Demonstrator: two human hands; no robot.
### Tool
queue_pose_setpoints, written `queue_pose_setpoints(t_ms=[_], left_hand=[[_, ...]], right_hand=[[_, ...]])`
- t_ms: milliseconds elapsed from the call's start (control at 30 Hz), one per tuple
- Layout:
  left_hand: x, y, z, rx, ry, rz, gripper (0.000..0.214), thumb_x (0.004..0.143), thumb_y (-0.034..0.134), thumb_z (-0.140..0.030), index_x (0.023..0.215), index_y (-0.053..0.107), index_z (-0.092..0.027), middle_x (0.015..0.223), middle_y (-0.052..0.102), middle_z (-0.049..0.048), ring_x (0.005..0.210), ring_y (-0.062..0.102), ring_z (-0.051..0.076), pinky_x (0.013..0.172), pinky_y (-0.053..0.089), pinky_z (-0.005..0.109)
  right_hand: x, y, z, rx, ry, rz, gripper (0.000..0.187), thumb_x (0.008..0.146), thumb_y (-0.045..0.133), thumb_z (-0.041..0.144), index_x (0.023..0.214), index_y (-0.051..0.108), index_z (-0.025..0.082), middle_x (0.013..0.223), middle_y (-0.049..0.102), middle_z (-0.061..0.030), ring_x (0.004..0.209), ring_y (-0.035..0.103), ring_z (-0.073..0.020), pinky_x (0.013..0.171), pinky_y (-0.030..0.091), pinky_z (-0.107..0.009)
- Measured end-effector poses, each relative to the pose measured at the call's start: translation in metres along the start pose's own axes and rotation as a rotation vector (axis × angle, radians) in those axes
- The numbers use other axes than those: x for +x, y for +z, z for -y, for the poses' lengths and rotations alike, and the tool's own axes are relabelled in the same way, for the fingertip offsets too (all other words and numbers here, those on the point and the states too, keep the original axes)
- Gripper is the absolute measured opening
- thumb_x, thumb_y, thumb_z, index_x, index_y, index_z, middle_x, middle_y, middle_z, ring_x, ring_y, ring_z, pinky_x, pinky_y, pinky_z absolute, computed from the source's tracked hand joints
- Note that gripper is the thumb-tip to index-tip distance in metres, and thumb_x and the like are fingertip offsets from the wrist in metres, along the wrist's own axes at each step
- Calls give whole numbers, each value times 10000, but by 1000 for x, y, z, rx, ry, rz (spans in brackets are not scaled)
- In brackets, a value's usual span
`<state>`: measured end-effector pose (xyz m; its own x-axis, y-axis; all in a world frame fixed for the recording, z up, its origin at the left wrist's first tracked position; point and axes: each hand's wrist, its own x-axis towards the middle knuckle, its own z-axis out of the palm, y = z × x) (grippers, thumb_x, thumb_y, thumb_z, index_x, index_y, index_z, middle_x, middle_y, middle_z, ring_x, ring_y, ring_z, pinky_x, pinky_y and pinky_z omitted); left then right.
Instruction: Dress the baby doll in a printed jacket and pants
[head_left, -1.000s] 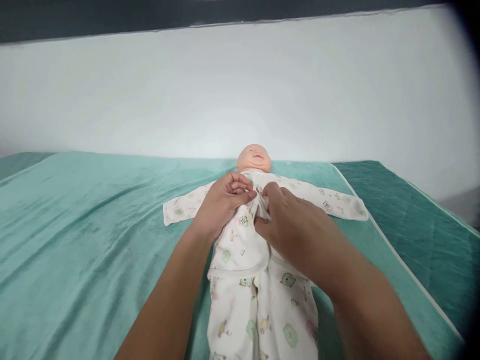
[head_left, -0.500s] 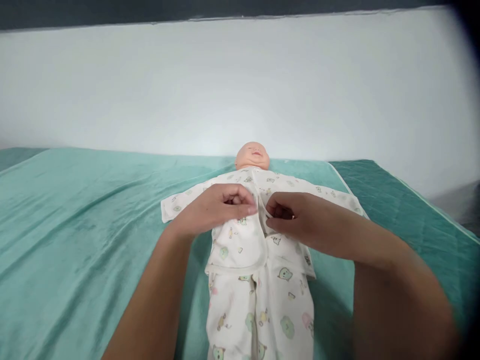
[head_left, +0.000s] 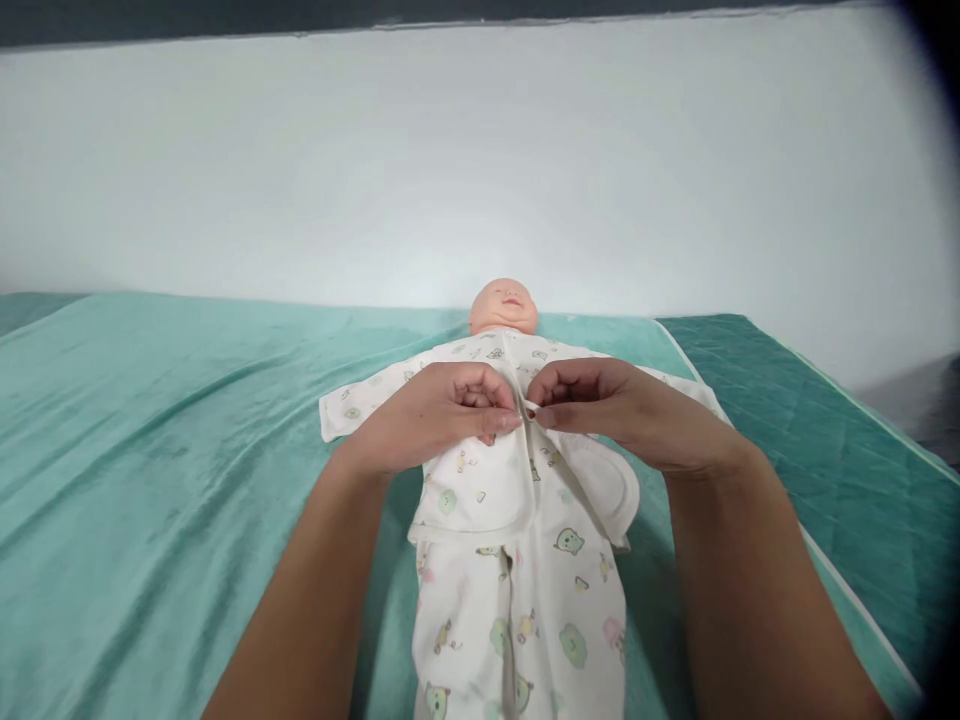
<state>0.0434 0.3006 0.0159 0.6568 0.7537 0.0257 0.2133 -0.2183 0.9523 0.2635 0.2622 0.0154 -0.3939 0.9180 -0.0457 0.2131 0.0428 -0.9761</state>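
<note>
A baby doll (head_left: 504, 305) lies on its back, dressed in a white printed baby jacket (head_left: 469, 490) and matching trousers (head_left: 570, 610). At the chest, my left hand (head_left: 450, 410) pinches the jacket's front edge between thumb and fingers. My right hand (head_left: 600, 400) faces it and pinches the other front edge, with a small dark round fastener (head_left: 531, 413) showing at its fingertips. Below the right hand, the jacket's lower front corner is folded outward, baring its plain white inner side (head_left: 600, 475). The fingertips of the two hands are almost touching.
A light green sheet (head_left: 187, 450) with creases on the left lies under the doll. A darker green quilted cover (head_left: 825, 430) shows at the right. Behind the bed's far edge rises a white wall (head_left: 480, 160).
My right hand has turned and taken hold of the right front edge, bringing it up against the left fingertips. The jacket's lower right corner has flipped outward. My left hand stays nearly where it was.
</note>
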Motion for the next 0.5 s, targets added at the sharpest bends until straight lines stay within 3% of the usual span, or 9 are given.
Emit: queue_pose_setpoints(t_ms=[200,267,500], left_hand=[[2,3,2,-135,-79,1,186,773,725,-365,808,687,-186,634,647,34,532,548,111,441,398,211],[2,2,4,-179,-93,20,182,760,740,-349,823,690,-187,657,667,46,555,580,124,465,450,221],[3,1,7,-232,-87,84,214,739,770,-309,897,676,-199,742,694,43,603,644,143,540,528,254]], right_hand=[[-3,11,1,42,24,-76,251,766,748,423,858,679,200,715,560,26,625,440,-101,556,316,-250],[-6,16,-1,57,43,-120,259,760,751,426,843,672,194,680,526,39,603,421,-92,538,299,-246],[-20,32,-6,152,79,-204,256,746,778,363,890,650,195,783,579,31,663,531,-91,602,431,-233]])
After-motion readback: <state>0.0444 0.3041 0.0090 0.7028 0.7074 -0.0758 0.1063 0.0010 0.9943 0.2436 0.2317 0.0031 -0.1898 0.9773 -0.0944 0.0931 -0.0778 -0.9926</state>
